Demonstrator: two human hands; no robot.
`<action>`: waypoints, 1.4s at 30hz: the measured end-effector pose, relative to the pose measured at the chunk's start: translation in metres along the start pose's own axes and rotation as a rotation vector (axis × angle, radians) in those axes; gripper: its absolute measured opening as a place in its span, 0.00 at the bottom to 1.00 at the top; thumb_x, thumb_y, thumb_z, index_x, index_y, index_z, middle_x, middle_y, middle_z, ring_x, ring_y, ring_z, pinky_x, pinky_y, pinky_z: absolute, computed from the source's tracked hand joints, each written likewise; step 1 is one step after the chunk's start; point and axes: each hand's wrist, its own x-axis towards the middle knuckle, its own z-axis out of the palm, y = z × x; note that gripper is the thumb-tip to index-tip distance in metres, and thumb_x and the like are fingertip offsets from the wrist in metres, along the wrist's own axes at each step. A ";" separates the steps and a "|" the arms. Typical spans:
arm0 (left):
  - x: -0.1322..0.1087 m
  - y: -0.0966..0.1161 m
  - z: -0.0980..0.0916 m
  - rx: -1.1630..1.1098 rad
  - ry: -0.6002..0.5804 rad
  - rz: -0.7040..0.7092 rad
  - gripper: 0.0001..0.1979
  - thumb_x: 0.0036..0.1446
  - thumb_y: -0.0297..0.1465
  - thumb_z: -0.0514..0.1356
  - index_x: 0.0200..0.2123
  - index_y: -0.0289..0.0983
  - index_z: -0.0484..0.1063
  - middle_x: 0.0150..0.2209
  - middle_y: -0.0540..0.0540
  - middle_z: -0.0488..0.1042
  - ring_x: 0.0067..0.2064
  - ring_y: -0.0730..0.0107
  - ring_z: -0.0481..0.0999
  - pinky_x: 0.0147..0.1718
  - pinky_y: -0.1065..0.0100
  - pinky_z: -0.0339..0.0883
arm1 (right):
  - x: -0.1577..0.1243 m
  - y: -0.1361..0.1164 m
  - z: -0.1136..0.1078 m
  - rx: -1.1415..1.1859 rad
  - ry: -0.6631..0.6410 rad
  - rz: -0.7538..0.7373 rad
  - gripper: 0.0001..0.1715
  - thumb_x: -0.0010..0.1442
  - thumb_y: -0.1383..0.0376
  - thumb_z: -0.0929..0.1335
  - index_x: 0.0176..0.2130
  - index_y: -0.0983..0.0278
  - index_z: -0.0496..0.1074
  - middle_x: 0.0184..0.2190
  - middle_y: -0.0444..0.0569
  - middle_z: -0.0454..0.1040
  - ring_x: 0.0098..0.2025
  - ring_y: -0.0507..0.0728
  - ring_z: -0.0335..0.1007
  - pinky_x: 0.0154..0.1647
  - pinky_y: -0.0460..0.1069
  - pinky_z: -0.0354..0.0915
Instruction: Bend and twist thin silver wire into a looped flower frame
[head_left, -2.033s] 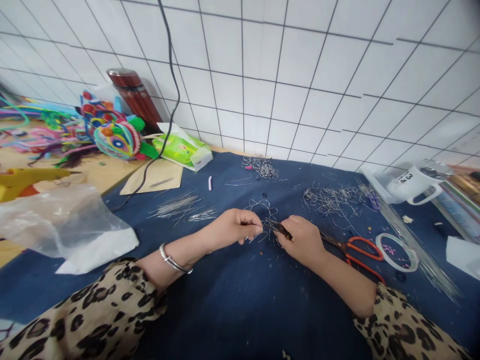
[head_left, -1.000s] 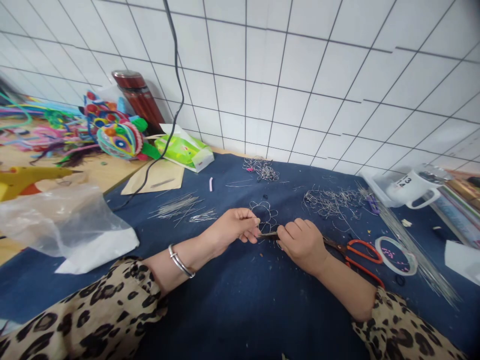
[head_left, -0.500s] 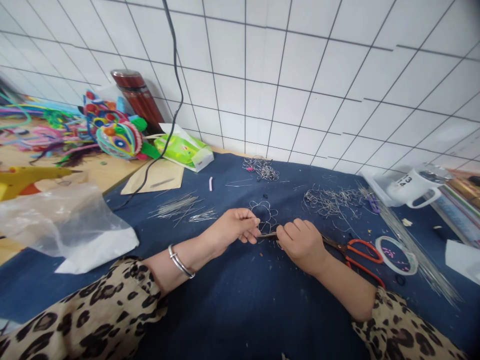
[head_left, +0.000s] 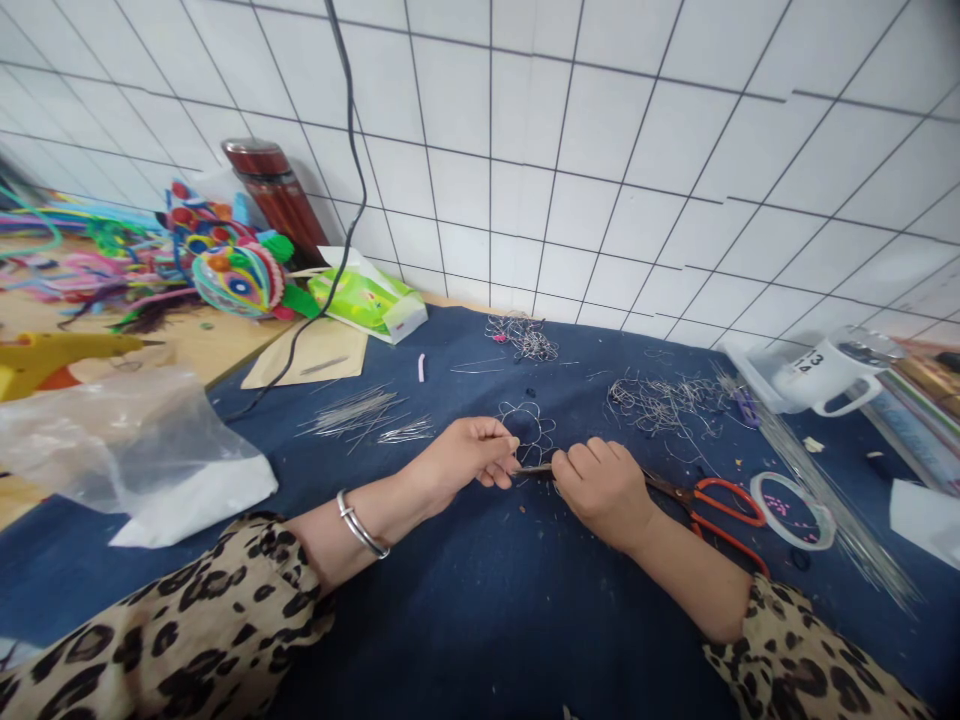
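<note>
My left hand [head_left: 480,452] has its fingertips pinched together on thin wire near the middle of the dark blue cloth. Beside it, my right hand [head_left: 604,490] is closed around a slim dark metal tool [head_left: 536,470], whose narrow tip points left to the left fingertips. The palm hides the rest of the tool, so its exact kind does not show. Just behind the fingers lies a wire flower shape [head_left: 540,428] with several rounded loops. Orange-handled scissors [head_left: 727,502] rest to the right, partly behind my right forearm.
Straight wire pieces [head_left: 352,412] lie to the left, tangled wire [head_left: 664,400] to the right. Further right are a clear ring-shaped dish [head_left: 761,485], long wires [head_left: 847,530] and a white mug [head_left: 821,375]. A plastic bag [head_left: 150,420] and a black cable [head_left: 352,130] are left.
Almost nothing differs. The slim tool's tip has turned slightly between the hands, while both hands keep their places.
</note>
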 end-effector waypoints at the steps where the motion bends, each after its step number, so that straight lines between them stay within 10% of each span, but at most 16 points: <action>1: 0.000 0.000 0.000 0.000 0.001 0.000 0.11 0.51 0.37 0.58 0.29 0.34 0.66 0.25 0.48 0.75 0.22 0.75 0.73 0.20 0.75 0.58 | 0.000 0.000 0.000 -0.002 0.000 0.000 0.08 0.60 0.67 0.61 0.35 0.64 0.68 0.23 0.46 0.62 0.28 0.53 0.52 0.28 0.52 0.44; 22: -0.002 -0.001 0.001 0.046 0.025 0.054 0.11 0.53 0.37 0.57 0.29 0.34 0.66 0.26 0.47 0.75 0.22 0.74 0.73 0.21 0.75 0.59 | -0.001 -0.003 0.002 0.003 0.015 0.028 0.06 0.59 0.68 0.61 0.30 0.64 0.66 0.22 0.45 0.60 0.27 0.52 0.49 0.28 0.51 0.42; 42: -0.014 0.018 0.000 0.376 -0.021 0.367 0.08 0.57 0.33 0.53 0.30 0.34 0.65 0.25 0.50 0.72 0.25 0.76 0.72 0.27 0.74 0.64 | 0.004 0.000 -0.004 0.377 -0.289 0.134 0.13 0.59 0.58 0.61 0.28 0.63 0.64 0.26 0.43 0.68 0.28 0.50 0.60 0.28 0.47 0.45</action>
